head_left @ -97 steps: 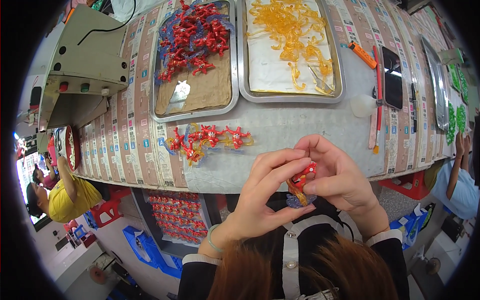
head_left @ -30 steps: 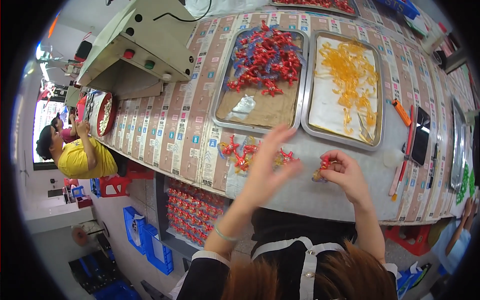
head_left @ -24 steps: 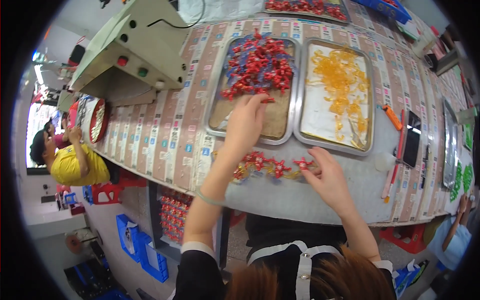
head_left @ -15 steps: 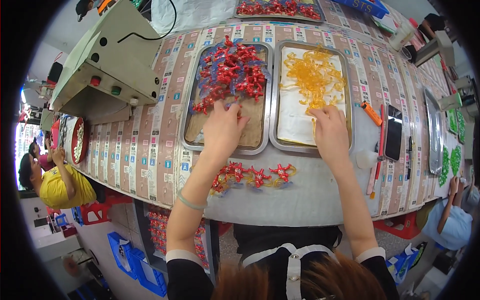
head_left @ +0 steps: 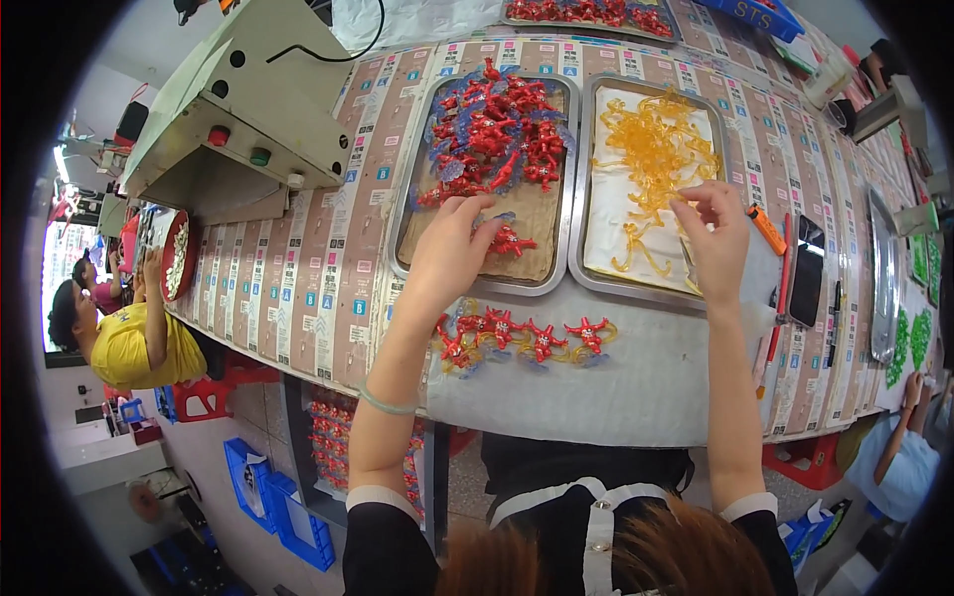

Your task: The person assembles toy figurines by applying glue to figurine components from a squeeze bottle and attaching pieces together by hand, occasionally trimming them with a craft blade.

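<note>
In the near part of the left metal tray, my left hand is held with thumb and forefinger apart. Close to its thumb lies a single red plastic figure with a bluish part, separate from the heap of red and blue figures. My right hand hovers over the right metal tray, fingers curved and apart. Just beside its fingertips spreads a pile of yellow translucent, branching plastic pieces. A few yellow pieces lie loose below that pile on white paper.
A row of red figures with yellow and blue parts lies before the trays. At left stands a beige machine with red and green buttons. A phone, a red pen and an orange cutter lie right. Co-workers sit either side.
My right hand has drawn back from the yellow pile, and some yellow pieces now lie apart below it. Near my left hand, one red figure now shows apart from the heap. The view has shifted.
</note>
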A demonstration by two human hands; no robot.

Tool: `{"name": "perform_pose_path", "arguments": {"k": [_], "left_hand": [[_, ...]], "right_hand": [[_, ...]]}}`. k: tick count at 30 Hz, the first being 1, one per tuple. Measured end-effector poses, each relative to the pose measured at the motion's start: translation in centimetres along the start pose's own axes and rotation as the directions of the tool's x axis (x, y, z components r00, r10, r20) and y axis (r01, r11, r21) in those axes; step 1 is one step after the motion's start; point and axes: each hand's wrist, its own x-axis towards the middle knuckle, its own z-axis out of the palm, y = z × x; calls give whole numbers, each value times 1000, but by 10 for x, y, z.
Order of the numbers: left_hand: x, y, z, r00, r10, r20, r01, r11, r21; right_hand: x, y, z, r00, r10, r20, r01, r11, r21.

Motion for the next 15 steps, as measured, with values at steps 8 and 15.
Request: {"name": "perform_pose_path", "arguments": {"k": [8,15], "left_hand": [[10,-9,12,941,276,-197,-190,910,369],[-31,32,11,950,-312,9,123,349,-929]], "right_hand": [[-29,-9,-1,978,-24,-208,27,1000,10],[-55,-20,-7,978,196,-70,-157,915,372]]}}
